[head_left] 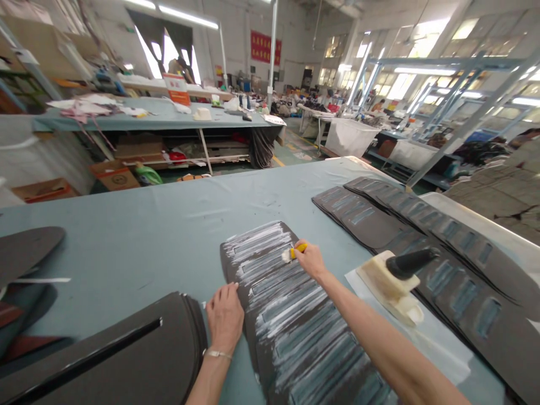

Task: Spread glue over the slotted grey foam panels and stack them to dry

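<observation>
My right hand [311, 260] is closed round the yellow handle of a brush [299, 250], whose whitish bristles touch the far part of a dark grey panel [247, 292]. White streaks of a glue-like coating run across this panel over a row of long slots. My left hand [225, 315] lies at the panel's left edge, fingers stretched out and fingertips at its border. Beside that hand is a stack of dark panels [139, 349] with one long black slot. A cream-coloured container with a black spout [390, 281] stands to the right of my right forearm.
Slotted dark panels [379, 225] lie in overlapping stacks along the table's right side. More dark pieces [29, 250] sit at the left edge. The blue-green tabletop [147, 225] stretches ahead. Beyond it stand another worktable [147, 116] and a white bin [350, 136].
</observation>
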